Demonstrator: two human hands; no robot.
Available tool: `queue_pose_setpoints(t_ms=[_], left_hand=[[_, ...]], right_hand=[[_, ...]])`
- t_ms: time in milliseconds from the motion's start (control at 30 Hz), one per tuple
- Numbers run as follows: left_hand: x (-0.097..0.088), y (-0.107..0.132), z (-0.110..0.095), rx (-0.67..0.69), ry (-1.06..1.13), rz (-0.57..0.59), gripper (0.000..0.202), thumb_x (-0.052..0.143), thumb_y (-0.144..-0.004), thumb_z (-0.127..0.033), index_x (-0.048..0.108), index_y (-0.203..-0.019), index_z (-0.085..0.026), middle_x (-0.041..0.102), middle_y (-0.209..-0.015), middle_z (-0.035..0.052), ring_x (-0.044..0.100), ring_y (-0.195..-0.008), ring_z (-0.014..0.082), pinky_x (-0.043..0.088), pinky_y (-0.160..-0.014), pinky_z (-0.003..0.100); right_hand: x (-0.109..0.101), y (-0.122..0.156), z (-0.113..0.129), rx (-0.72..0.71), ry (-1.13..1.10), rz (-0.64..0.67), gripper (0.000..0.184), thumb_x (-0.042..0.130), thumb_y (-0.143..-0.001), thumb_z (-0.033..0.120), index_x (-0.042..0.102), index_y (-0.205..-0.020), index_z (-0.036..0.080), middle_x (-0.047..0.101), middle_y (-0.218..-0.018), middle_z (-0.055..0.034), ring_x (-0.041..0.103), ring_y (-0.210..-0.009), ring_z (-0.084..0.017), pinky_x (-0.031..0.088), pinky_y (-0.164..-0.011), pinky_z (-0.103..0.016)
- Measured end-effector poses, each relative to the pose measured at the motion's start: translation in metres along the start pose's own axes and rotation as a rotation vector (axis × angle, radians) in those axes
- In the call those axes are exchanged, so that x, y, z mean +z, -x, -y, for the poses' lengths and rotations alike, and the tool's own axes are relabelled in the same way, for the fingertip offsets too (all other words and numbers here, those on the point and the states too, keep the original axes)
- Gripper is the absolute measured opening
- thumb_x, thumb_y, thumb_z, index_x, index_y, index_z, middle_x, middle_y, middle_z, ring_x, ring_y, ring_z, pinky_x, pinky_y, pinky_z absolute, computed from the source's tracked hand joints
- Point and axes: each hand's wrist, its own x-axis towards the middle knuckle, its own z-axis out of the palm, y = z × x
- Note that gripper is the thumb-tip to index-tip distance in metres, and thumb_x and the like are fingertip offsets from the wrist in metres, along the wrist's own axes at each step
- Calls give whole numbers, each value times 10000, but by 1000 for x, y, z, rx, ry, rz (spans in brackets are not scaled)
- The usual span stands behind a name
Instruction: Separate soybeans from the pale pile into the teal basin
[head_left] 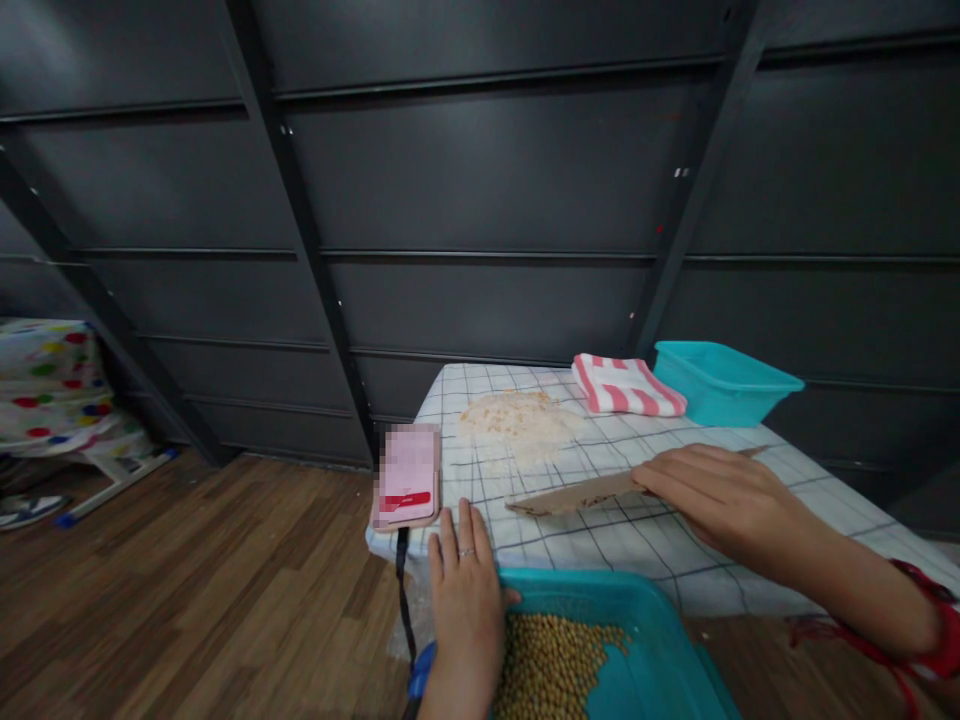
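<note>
Cardboard (pixel 574 496), a long brown strip with a torn, ragged edge, is pinched in my right hand (pixel 720 495), fingers bunched close together over its top; my thumb is hidden, so I cannot tell how firmly it presses. The strip slants low across the white cloth with dark checked lines (pixel 622 455); whether its lower edge touches, I cannot tell. My left hand (pixel 465 590) lies over the near left corner of the teal plastic tub of round tan beans (pixel 615 580), fingers straight and slightly apart, thumb out along the rim.

As I judge it, a strip this thin will bend if pushed at one end, so I should grip near its middle and lean it gently, with the straightest edge down. Light, even pressure should keep the cloth from wrinkling. The loose pale powder with tan flecks (pixel 517 418) lies beyond the strip's free end, apart from it, and a quick flick could scatter it. My left palm should steady the tub, clear of the pink-cased phone (pixel 410 472) just beside my fingertips.
</note>
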Motion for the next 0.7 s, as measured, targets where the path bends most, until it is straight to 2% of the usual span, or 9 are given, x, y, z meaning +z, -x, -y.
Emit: queue_pose_setpoints(t_ms=[167,267,467,700], left_hand=[[4,-1,0,2,-6,-15,713,656,-621,-330,404,-1260,-139,391,-1358,131,355,-1239,322,364,-984,480],[3,-1,0,0,-21,-22,717,661,-615,-343,409,-1258,-149,403,-1354,125,359,-1237,318,372,-977,470],[-3,0,0,6,-21,-4,735,675,-605,-324,401,-1262,-141,378,-1359,128,357,-1239,313,369,-985,460],[-6,0,-1,-1,-13,13,722,673,-614,-296,399,-1263,-140,377,-1359,130,342,-1244,320,361,-992,465]], right_hand=[[-9,0,0,35,-25,-23,357,323,-778,-12,604,-846,196,633,-670,-22,564,-607,-137,441,-580,-276],[-3,-1,-1,55,-23,-26,342,329,-786,-3,602,-867,188,629,-671,-27,567,-612,-142,438,-572,-280],[9,-3,2,8,27,68,274,346,-827,37,585,-883,161,639,-714,-43,570,-627,-138,443,-558,-271],[-8,0,7,14,6,45,298,316,-841,18,582,-820,150,647,-696,-62,565,-598,-138,456,-566,-275]])
